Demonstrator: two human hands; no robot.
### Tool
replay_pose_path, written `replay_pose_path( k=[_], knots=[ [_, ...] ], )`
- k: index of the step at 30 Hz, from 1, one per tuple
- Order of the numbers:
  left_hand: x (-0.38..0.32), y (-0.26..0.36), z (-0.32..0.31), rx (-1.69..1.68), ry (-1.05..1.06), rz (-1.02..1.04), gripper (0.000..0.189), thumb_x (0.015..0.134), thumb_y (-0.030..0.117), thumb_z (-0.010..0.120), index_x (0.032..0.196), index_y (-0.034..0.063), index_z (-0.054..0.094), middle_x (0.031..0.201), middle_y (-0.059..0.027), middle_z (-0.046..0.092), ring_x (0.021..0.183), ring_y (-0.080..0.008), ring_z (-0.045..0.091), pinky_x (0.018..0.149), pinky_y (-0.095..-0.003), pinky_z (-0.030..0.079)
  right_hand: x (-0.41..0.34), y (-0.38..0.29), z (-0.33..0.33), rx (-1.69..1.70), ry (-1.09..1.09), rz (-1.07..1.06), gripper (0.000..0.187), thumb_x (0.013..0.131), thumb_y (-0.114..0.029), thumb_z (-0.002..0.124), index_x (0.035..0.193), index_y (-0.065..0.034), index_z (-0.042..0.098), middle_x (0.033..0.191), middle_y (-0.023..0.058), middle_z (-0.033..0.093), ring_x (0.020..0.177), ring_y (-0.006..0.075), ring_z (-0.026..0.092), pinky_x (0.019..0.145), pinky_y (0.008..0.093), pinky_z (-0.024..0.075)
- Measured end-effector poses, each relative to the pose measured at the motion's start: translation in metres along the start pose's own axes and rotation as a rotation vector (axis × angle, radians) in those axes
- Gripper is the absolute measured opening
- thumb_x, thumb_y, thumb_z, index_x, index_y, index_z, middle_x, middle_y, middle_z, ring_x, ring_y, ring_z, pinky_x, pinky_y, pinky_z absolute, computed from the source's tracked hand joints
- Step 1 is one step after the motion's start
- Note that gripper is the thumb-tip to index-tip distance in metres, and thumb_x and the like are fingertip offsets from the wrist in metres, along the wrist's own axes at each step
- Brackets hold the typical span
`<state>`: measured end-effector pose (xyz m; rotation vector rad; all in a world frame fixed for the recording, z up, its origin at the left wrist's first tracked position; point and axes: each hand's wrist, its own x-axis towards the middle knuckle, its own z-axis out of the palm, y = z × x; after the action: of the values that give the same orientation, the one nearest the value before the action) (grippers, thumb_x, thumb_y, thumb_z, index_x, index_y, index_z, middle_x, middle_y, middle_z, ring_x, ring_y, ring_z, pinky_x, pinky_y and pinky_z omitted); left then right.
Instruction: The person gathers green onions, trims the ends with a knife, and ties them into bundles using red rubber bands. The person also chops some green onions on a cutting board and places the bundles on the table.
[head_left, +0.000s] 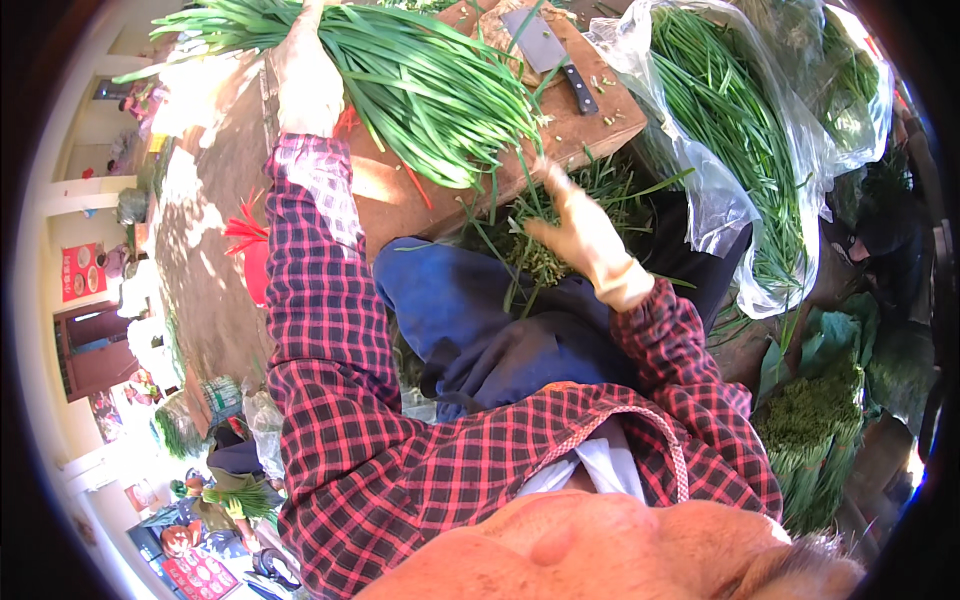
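Observation:
A big loose bunch of garlic chives (420, 82) lies across a wooden board (405, 195). My left hand (309, 86), pale and partly washed out by sunlight, grips the bunch near its leafy end. My right hand (589, 232), in what looks like a cream glove, is blurred with fingers spread. It is just below the cut ends of the bunch, above a heap of chive trimmings (544, 259); no held thing shows in it. A cleaver (536, 41) with a black handle rests on the board beyond the cut ends, among small cut bits.
Clear plastic bags (697, 150) stuffed with chives (731, 127) stand at the right. Tied bundles (814, 427) stand lower right. Red ties (246, 231) sit in a red container (256, 277) beside my left forearm. A person (225, 510) holds chives at the lower left.

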<state>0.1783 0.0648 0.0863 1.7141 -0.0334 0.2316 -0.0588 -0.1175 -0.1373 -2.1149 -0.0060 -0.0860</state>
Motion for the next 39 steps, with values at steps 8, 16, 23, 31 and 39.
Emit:
replay_pose_path(
  k=[8,16,23,31,39],
  knots=[
    [0.016,-0.018,-0.031,0.154,0.141,0.008,0.043,0.098,0.048,0.061,0.112,0.0087,0.070,0.093,-0.0097,0.067,0.077,-0.0159,0.063,0.072,-0.0306,0.052,0.083,0.003,0.080,0.896,-0.074,0.463,0.027,0.091,-0.018,0.075,0.107,-0.0028,0.060,0.069,-0.0005,0.058,0.050,0.0089,0.049,0.041,0.0275,0.0361],
    [-0.027,0.013,-0.077,-0.492,-0.010,0.023,0.036,0.102,0.036,0.057,0.113,0.0034,0.066,0.099,-0.0119,0.069,0.089,-0.0247,0.068,0.083,-0.0399,0.057,-0.032,0.057,0.029,0.167,-0.089,0.418,0.024,0.096,-0.020,0.066,0.114,-0.0033,0.066,0.099,0.0163,0.073,0.096,0.0273,0.070,0.085,0.0356,0.0532],
    [-0.057,0.018,-0.110,-0.612,0.063,0.239,0.033,0.103,0.037,0.056,0.092,0.0064,0.062,0.092,-0.0080,0.067,0.088,-0.0231,0.065,0.092,-0.0460,0.054,0.024,-0.029,-0.025,1.023,0.001,0.149,0.086,0.086,-0.032,0.082,0.152,-0.0026,0.035,0.140,0.0189,0.052,0.125,0.0219,0.053,0.102,0.0382,0.0462],
    [-0.073,0.025,-0.184,-0.815,-0.176,0.356,0.031,0.102,0.035,0.056,0.089,0.0075,0.062,0.090,-0.0030,0.062,0.091,-0.0203,0.059,0.110,-0.0465,0.041,-0.052,0.003,-0.006,0.323,-0.023,0.419,0.022,0.100,-0.017,0.060,0.117,-0.0039,0.065,0.084,0.0123,0.073,0.072,0.0265,0.068,0.067,0.0335,0.0534],
    [-0.090,0.004,-0.157,-0.911,-0.276,0.332,0.025,0.100,0.033,0.060,0.093,0.0085,0.062,0.087,-0.0023,0.065,0.085,-0.0201,0.062,0.108,-0.0462,0.040,-0.013,-0.079,-0.037,-0.189,0.191,-0.394,0.039,0.087,-0.030,0.074,0.119,-0.0103,0.063,0.076,0.0117,0.068,0.073,0.0321,0.068,0.066,0.0421,0.0536]
  ],
)
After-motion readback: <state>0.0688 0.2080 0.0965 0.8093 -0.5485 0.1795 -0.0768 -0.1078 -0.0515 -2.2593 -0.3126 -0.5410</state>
